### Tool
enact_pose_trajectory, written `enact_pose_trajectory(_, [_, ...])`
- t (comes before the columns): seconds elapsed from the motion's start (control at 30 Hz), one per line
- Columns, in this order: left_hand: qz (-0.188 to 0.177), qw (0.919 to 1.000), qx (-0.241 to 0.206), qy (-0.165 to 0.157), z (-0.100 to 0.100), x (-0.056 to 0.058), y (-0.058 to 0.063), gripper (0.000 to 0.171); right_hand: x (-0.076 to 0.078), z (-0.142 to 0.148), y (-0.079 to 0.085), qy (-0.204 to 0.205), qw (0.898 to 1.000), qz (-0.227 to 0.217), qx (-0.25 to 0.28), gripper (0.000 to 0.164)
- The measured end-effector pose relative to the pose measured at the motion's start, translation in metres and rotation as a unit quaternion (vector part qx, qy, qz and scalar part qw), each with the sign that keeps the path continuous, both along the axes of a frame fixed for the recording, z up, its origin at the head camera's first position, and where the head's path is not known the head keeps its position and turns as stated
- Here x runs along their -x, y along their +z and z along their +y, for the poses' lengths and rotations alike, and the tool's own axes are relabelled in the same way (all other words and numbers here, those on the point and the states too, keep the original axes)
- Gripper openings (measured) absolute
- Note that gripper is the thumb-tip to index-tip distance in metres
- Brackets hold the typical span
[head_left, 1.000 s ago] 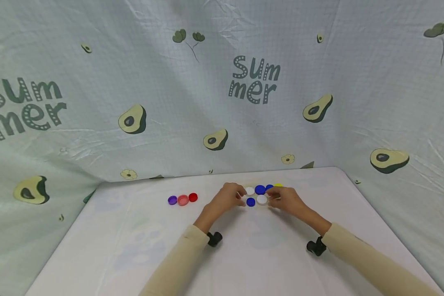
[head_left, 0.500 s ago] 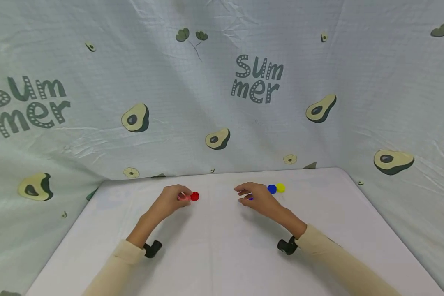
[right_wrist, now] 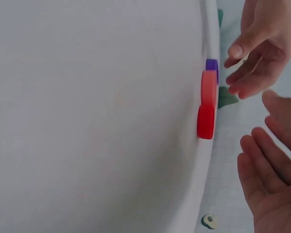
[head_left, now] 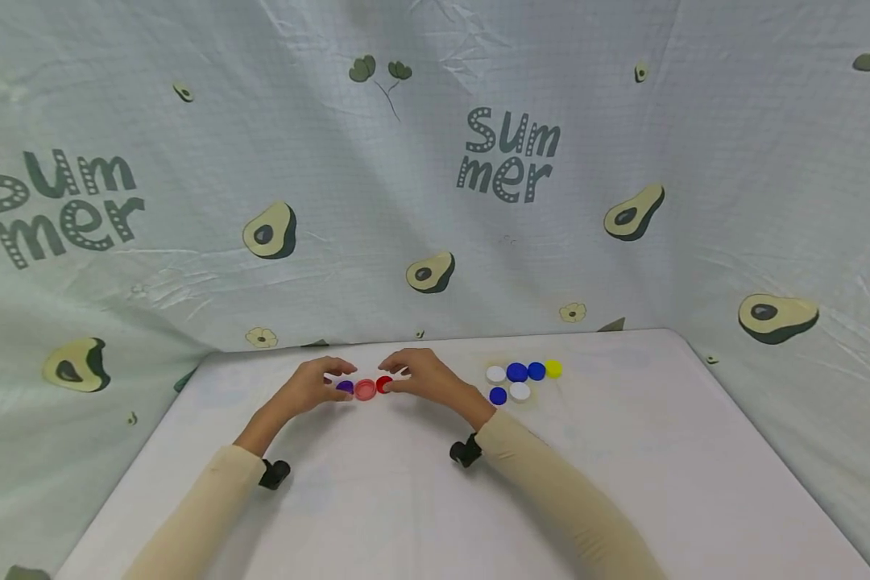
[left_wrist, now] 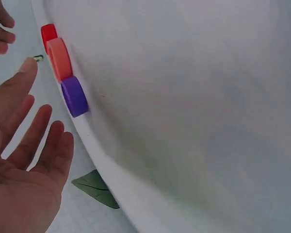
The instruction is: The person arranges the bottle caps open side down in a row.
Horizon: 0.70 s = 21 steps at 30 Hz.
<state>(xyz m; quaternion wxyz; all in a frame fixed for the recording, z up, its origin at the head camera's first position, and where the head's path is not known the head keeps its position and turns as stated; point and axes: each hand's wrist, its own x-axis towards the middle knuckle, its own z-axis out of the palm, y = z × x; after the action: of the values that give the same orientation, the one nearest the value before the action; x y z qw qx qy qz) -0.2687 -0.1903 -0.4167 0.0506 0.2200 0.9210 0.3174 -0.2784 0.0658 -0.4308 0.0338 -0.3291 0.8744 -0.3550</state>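
Left hand (head_left: pixel 308 387) and right hand (head_left: pixel 429 377) both empty, fingers slack. Purple cap (left_wrist: pixel 74 97), pink cap (left_wrist: pixel 60 59) and red cap (right_wrist: pixel 205 122) in one touching row near far edge of table (head_left: pixel 420 507), left of its middle. Hands at opposite ends, presumably for reach to both end caps. Tight packing likely to mark one group. Blue caps (head_left: pixel 516 372), white caps (head_left: pixel 519 391) and yellow cap (head_left: pixel 553 369) well apart, right of middle.

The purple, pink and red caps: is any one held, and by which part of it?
Nothing is held: in both wrist views, the left hand and right hand are visibly apart from the purple cap, pink cap and red cap.
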Motion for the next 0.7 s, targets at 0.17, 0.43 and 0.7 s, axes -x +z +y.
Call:
enact_pose_trajectory(0.17, [-0.017, 0.9994, -0.004, -0.029, -0.005, 0.011, -0.01, 0.046, 0.017, -0.021, -0.002, 0.01, 0.998, -0.008, -0.059, 0.041])
enact_pose_trajectory(0.43, [-0.034, 0.9984, -0.005, -0.045, -0.001, 0.021, -0.01, 0.044, 0.03, -0.035, -0.006, 0.002, 0.996, -0.042, -0.079, 0.038])
enact_pose_trajectory(0.7, [-0.043, 0.9983, 0.011, -0.038, 0.003, 0.025, -0.016, 0.035, 0.035, -0.041, -0.016, -0.013, 0.995, -0.059, -0.085, 0.034])
